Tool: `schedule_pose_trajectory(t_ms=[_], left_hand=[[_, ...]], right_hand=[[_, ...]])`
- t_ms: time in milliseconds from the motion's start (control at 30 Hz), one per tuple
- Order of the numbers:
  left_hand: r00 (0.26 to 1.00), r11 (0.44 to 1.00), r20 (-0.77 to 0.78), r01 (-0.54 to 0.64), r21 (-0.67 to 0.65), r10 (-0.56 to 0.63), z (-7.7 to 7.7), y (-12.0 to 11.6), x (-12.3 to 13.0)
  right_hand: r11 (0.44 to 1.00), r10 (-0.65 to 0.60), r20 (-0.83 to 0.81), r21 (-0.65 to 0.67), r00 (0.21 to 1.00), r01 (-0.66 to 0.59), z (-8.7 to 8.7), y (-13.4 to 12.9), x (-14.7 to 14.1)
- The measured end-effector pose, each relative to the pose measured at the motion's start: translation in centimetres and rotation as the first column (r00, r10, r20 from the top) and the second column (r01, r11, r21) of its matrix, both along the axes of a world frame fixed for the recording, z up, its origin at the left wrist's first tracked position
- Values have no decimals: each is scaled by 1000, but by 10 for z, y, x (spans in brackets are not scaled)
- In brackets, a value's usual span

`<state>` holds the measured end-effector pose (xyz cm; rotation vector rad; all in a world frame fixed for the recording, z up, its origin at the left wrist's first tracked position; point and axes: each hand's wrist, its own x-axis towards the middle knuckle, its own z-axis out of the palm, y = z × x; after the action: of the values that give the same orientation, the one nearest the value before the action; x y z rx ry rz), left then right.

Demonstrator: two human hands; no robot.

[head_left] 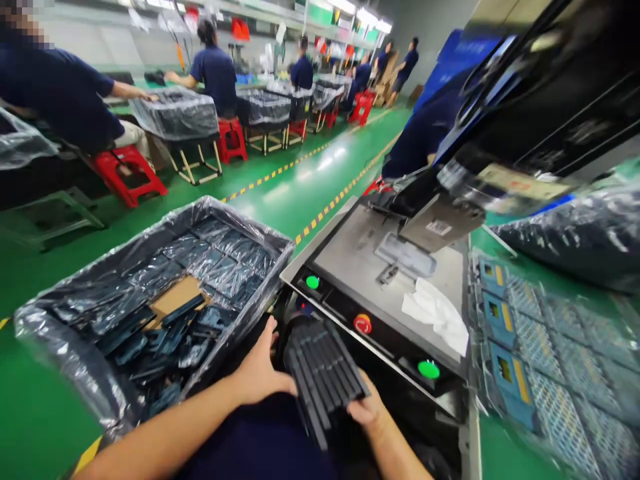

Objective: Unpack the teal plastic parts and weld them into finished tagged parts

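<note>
A stack of several dark flat plastic parts (pixel 327 373) is held on edge in front of my body, side by side and tilted. My right hand (pixel 367 400) grips the stack at its lower right, thumb on the near end, the other fingers mostly hidden. At the stack's left side is my left hand (pixel 260 370), with fingers apart; its thumb tip is close against the parts, and I cannot tell if it presses on them. Similar dark parts (pixel 175 333) lie loose in a plastic-lined bin (pixel 65 353) on my left.
A machine with a metal bed (pixel 345 247) stands ahead right, with green buttons (pixel 429 369), a red stop button (pixel 363 325), a white cloth (pixel 435 313) and a grey fixture (pixel 405 257). Bagged parts in trays (pixel 510 387) lie at right. Co-workers (pixel 215 73) sit along a bench at back left.
</note>
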<state>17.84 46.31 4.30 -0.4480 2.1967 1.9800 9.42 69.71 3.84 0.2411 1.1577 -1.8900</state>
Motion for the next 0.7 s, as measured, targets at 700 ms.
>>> schedule_pose_trajectory(t_ms=[700], left_hand=[[987, 460, 158, -148, 875, 16, -22, -35, 6]], right_hand=[[926, -9, -182, -372, 983, -60, -27, -56, 4]])
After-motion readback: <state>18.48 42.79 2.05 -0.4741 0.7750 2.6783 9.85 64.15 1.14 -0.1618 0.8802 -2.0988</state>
